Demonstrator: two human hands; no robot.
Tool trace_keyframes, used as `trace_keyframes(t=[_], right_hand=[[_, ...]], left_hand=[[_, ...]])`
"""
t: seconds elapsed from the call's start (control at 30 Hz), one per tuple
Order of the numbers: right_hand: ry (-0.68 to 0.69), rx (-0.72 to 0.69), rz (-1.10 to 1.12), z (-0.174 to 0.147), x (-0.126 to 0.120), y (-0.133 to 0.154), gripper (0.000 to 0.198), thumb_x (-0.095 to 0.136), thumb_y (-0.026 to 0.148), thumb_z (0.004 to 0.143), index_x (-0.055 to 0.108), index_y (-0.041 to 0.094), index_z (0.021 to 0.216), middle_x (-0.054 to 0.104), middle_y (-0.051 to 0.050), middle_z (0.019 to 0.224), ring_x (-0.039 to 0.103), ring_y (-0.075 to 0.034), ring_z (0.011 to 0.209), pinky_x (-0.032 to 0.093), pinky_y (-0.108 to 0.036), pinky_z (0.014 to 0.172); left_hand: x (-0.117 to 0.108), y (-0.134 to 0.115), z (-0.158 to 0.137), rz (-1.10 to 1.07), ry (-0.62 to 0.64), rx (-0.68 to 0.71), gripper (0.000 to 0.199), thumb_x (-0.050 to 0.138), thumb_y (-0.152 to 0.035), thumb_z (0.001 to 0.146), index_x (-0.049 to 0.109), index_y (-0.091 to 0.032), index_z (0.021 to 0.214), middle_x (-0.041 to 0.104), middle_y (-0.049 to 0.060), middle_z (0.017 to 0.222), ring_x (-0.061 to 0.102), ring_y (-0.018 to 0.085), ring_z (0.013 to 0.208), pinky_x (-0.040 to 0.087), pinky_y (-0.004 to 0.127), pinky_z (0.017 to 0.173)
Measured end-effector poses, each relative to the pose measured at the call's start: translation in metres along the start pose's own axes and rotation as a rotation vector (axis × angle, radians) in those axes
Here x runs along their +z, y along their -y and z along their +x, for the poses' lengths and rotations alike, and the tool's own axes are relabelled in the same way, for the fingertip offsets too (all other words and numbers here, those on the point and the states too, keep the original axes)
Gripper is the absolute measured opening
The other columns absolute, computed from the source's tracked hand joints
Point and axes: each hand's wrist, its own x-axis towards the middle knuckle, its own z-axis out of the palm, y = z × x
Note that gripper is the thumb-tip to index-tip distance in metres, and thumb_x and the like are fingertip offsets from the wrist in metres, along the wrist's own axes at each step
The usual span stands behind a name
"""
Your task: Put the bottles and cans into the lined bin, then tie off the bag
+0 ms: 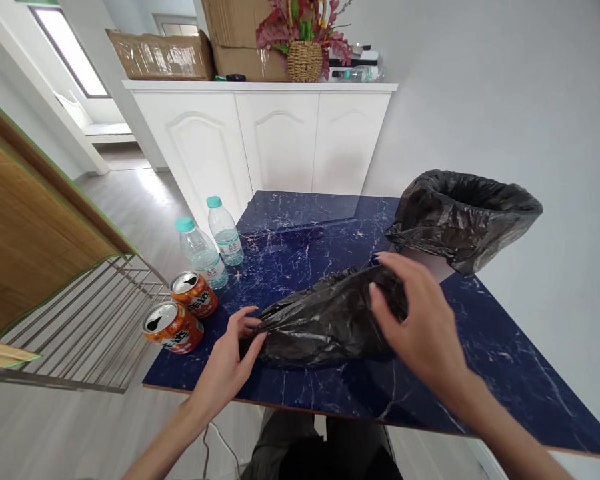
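Note:
A black plastic bag (325,327) lies lengthwise on the dark blue marbled table (300,233) in front of me. My left hand (233,357) has its thumb and fingers closed at the bag's gathered left end. Over the right end is my right hand (420,317), thumb and fingers apart, its fingertips close to the plastic; whether they touch it I cannot tell. Behind that hand stands a bin (460,223) lined with another black bag, folded over its rim. Its inside looks dark.
Two orange drink cans (177,330) with opened tops stand at the table's left edge. Beyond them are two clear bottles (205,257) with turquoise caps. A metal rack (100,313) adjoins on the left. At the back, a white cabinet (280,133) carries cardboard boxes and a flower basket (305,61).

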Motion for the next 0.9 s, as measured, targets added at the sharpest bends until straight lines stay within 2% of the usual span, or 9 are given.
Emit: trace_keyframes(t=[0.07,0.17,0.27,0.33,0.4,0.53,0.7,0.83,0.9], right_hand=[[0.103,-0.278,0.018,-0.013,0.023,0.025,0.046,0.054,0.027,0.108,0.054,0.021,0.153,0.063,-0.013,0.152,0.052,-0.031,0.149,0.040,-0.058,0.126],[0.374,-0.441,-0.050,-0.032,0.064,0.040,0.051,0.048,0.034,0.112,0.047,0.017,0.160,0.046,-0.013,0.169,0.034,-0.032,0.161,0.029,-0.060,0.132],[0.514,-0.408,-0.103,-0.038,0.105,0.021,0.059,0.042,0.046,0.114,0.042,0.017,0.165,0.035,-0.014,0.174,0.023,-0.035,0.164,0.022,-0.066,0.132],[0.594,-0.336,-0.095,-0.034,0.125,-0.003,0.061,0.039,0.051,0.114,0.041,0.019,0.166,0.033,-0.013,0.175,0.021,-0.034,0.165,0.016,-0.067,0.133],[0.659,-0.215,-0.050,-0.029,0.136,-0.032,0.064,0.035,0.056,0.113,0.039,0.022,0.168,0.028,-0.010,0.177,0.018,-0.032,0.166,0.019,-0.064,0.133],[0.663,-0.084,-0.007,-0.016,0.137,-0.092,0.065,0.027,0.058,0.114,0.037,0.026,0.169,0.021,-0.009,0.179,0.014,-0.030,0.167,0.025,-0.061,0.132],[0.637,-0.092,0.009,-0.002,0.117,-0.135,0.063,0.031,0.055,0.113,0.039,0.024,0.168,0.033,-0.011,0.176,0.027,-0.029,0.163,0.026,-0.055,0.133],[0.581,-0.112,0.038,-0.016,0.085,-0.099,0.063,0.036,0.054,0.113,0.038,0.024,0.168,0.040,-0.010,0.172,0.030,-0.028,0.163,0.026,-0.055,0.134],[0.687,-0.222,0.192,-0.035,0.069,-0.060,0.071,0.048,0.058,0.109,0.033,0.025,0.170,0.035,-0.009,0.175,0.026,-0.027,0.164,0.024,-0.052,0.135]], left_hand=[[0.001,-0.004,0.002,0.110,-0.091,0.149,0.050,0.054,-0.033,0.108,0.040,-0.026,0.155,0.066,0.013,0.143,0.068,0.027,0.129,0.058,0.045,0.107],[0.001,-0.006,0.005,0.314,-0.027,0.437,0.055,0.050,-0.020,0.109,0.038,-0.028,0.162,0.049,0.013,0.165,0.047,0.029,0.153,0.044,0.053,0.124],[0.003,0.003,0.011,0.487,0.132,0.578,0.056,0.046,-0.016,0.110,0.041,-0.029,0.164,0.048,0.007,0.168,0.037,0.029,0.160,0.037,0.053,0.129],[0.006,0.014,0.015,0.550,0.192,0.576,0.053,0.046,-0.023,0.112,0.043,-0.028,0.164,0.045,0.005,0.170,0.033,0.030,0.162,0.036,0.054,0.129],[0.007,0.026,0.016,0.554,0.227,0.547,0.055,0.046,-0.029,0.113,0.037,-0.028,0.167,0.042,0.005,0.172,0.030,0.030,0.163,0.035,0.053,0.130],[0.002,0.038,0.013,0.517,0.291,0.504,0.062,0.042,-0.031,0.115,0.020,-0.029,0.173,0.035,0.003,0.175,0.025,0.028,0.164,0.032,0.051,0.132],[-0.016,0.034,0.003,0.472,0.361,0.496,0.074,0.054,-0.044,0.110,0.017,-0.031,0.173,0.034,0.007,0.174,0.028,0.031,0.163,0.033,0.056,0.131],[-0.031,0.037,-0.017,0.420,0.387,0.529,0.102,0.074,-0.063,0.092,0.022,-0.026,0.172,0.043,0.015,0.169,0.032,0.039,0.161,0.037,0.065,0.126],[-0.036,0.037,-0.030,0.420,0.375,0.602,0.094,0.079,-0.058,0.090,0.037,-0.026,0.168,0.053,0.015,0.163,0.038,0.039,0.158,0.037,0.067,0.125]])
